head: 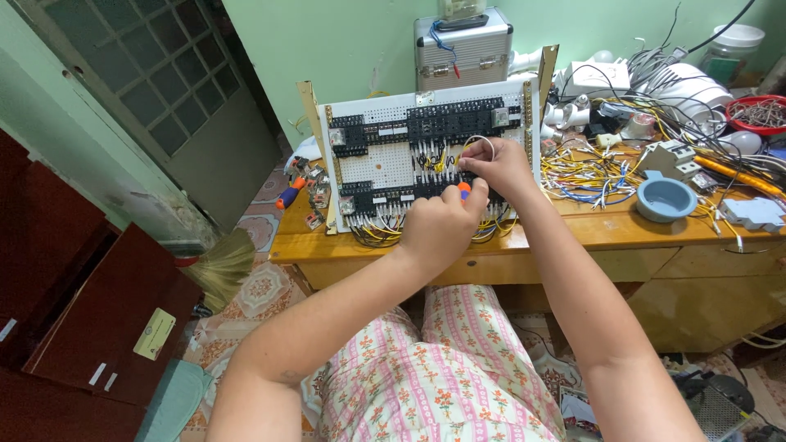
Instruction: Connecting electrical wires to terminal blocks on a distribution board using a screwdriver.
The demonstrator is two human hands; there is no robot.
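At twelve o'clock from the seated person, a white perforated wiring board [385, 164] stood propped near-upright on the wooden desk [606, 233], its black terminal rows [426, 123] trailing yellow leads.

Head view, and both hands were up against the lower terminal row! The left hand [442, 229] was curled into a closed fist around a screwdriver [464, 191]; only the orange-and-blue butt of its handle showed at the knuckles. The right hand [495, 164], just at one o'clock of the left, pinched a thin white wire [483, 141] that looped up above its fingers, fingertips shut on it at the terminals.

That wire looked light, springy and easily kinked, best taken close to its stripped end. The screwdriver seemed stiff and light, handle ribbed enough not to slip.

Room was tight: loose wires [585, 172] heaped at three o'clock, a blue bowl [665, 199] beyond them, a second screwdriver [289, 196] lying at nine o'clock by the desk's left edge. A metal case [463, 49] stood behind the board, so free space lay only toward the lap.
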